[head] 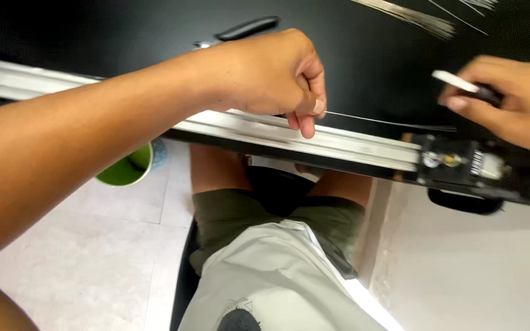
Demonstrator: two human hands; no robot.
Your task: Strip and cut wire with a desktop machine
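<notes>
My left hand (277, 76) reaches over the edge of a black table (363, 55) and pinches the end of a thin metal wire (387, 121) between thumb and fingers. The wire runs rightward just above the table's aluminium edge rail (265, 132). My right hand (513, 101) is blurred at the right and grips a small tool with a dark body and a white tip (458, 83), close to the wire's far end.
A black clamp-like fixture with metal parts (461, 162) sits on the rail at the right. A bundle of thin wires (418, 18) lies at the back, beside a black-handled tool (240, 30). A green bucket (127, 168) stands on the tiled floor below.
</notes>
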